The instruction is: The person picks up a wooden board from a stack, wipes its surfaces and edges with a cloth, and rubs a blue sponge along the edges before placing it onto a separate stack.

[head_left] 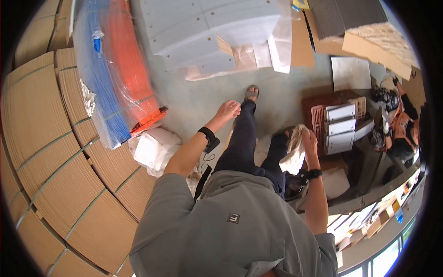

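Note:
My right hand (312, 142) grips a crumpled off-white cloth (294, 152), which hangs down beside my right leg. My left hand (228, 111) is held out in front of my left leg with its fingers curled closed; whether anything is inside them is hidden. Each wrist wears a black band, and a dark device (211, 141) is strapped at the left one. Nearest to my right hand, beyond the cloth, white box-like pieces (340, 127) are stacked by a dark red plastic crate (314, 108).
Strapped flat cardboard (41, 120) is piled along the left, next to plastic-wrapped blue (101, 69) and orange sheets (127, 55). A white wrapped bundle (157, 147) lies on the floor. Large grey panels (207, 32) stand ahead. Another person (401, 124) is at the far right.

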A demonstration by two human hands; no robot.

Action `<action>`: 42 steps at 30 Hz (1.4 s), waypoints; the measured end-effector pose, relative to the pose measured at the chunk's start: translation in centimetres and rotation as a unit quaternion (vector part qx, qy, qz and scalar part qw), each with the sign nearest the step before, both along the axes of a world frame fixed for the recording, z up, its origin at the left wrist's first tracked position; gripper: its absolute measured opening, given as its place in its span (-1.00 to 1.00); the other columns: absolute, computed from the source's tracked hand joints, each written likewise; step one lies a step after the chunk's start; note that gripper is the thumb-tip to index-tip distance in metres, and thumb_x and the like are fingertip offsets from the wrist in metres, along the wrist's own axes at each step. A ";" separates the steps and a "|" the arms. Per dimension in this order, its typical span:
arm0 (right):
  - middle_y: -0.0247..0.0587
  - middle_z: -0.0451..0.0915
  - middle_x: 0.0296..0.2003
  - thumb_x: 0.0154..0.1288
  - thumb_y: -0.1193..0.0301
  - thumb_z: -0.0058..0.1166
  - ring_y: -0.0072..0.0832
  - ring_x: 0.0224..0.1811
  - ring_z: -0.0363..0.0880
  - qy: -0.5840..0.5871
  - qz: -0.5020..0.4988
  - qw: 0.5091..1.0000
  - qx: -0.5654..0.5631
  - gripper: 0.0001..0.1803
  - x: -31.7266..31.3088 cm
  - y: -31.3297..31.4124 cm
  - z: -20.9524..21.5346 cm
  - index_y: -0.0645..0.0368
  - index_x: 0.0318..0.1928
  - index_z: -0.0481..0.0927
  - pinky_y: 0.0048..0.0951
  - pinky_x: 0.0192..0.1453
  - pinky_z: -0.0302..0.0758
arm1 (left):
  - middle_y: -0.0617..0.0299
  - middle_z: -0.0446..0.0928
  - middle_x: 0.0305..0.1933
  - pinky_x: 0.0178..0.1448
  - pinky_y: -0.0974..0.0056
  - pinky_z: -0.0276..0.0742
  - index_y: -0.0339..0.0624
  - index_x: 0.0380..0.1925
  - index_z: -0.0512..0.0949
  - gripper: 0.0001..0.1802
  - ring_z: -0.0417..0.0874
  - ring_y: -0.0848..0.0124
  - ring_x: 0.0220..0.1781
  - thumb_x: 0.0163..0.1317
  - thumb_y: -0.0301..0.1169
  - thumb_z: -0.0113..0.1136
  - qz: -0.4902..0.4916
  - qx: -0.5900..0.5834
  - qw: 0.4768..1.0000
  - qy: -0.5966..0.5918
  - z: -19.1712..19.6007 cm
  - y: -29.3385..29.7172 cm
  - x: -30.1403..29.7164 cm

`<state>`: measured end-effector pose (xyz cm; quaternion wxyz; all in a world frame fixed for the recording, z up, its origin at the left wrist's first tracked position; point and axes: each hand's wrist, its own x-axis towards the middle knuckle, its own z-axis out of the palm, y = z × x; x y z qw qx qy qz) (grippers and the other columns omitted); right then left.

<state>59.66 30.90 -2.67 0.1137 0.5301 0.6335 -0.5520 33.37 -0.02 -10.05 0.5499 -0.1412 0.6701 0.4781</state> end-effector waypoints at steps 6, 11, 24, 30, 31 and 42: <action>-0.01 0.74 -0.16 0.43 0.15 0.16 -0.35 -0.10 0.70 0.040 0.068 0.996 0.051 -0.58 3.1 4.7 -4.9 0.21 0.09 0.66 -0.35 0.05 0.58 | 0.22 0.69 -0.23 -0.11 0.33 0.65 -0.21 -0.05 0.58 -0.67 0.71 0.48 -0.22 0.49 -0.16 0.15 -0.175 -0.011 0.983 0.058 -0.2 1.3 4.7; -0.21 0.73 -0.14 0.47 0.17 0.16 -0.52 -0.09 0.62 0.040 0.049 0.996 0.063 -0.63 5.4 5.9 -8.4 0.15 0.10 0.67 -0.43 0.09 0.54 | 0.18 0.69 -0.12 0.04 0.31 0.63 -0.22 0.04 0.56 -0.68 0.71 0.44 -0.11 0.55 -0.19 0.10 -0.260 0.062 0.958 0.104 -1.4 4.0 4.4; -0.08 0.72 -0.15 0.45 0.29 0.17 -0.33 -0.11 0.70 0.037 0.013 0.999 0.007 -0.71 10.8 4.9 -17.0 0.18 0.05 0.64 -0.37 0.05 0.58 | 0.01 0.44 0.35 0.46 0.11 0.34 -0.21 0.24 0.46 -0.60 0.45 0.19 0.38 0.50 -0.30 0.12 -0.439 -0.062 0.819 0.366 -2.0 7.2 1.9; -0.26 0.69 -0.17 0.53 0.32 0.12 -0.58 -0.10 0.62 0.102 -0.050 0.993 0.013 -0.72 11.7 5.0 -18.4 0.25 0.07 0.62 -0.53 0.04 0.54 | -0.02 0.29 0.49 0.59 0.07 0.13 -0.25 0.34 0.37 -0.54 0.27 0.15 0.52 0.51 -0.34 -0.01 -0.473 0.006 0.740 0.477 -6.4 8.6 0.2; -0.27 0.69 -0.13 0.54 0.34 0.11 -0.57 -0.09 0.60 0.103 -0.035 0.994 0.032 -0.74 12.2 5.3 -18.8 0.25 0.07 0.62 -0.54 0.05 0.53 | -0.02 0.29 0.49 0.59 0.07 0.13 -0.25 0.34 0.37 -0.54 0.27 0.15 0.52 0.51 -0.34 -0.01 -0.477 0.006 0.736 0.480 -7.2 8.5 -0.1; -0.09 0.63 0.15 0.52 0.26 0.09 -0.34 0.11 0.66 -0.161 0.069 0.908 0.382 -0.48 26.9 9.1 -17.3 0.04 0.42 0.43 -0.36 0.24 0.58 | -0.03 0.37 0.42 0.48 0.11 0.32 -0.29 0.34 0.36 -0.51 0.39 0.17 0.44 0.55 -0.25 -0.10 -0.022 -0.192 0.981 0.017 -13.4 -5.1 5.8</action>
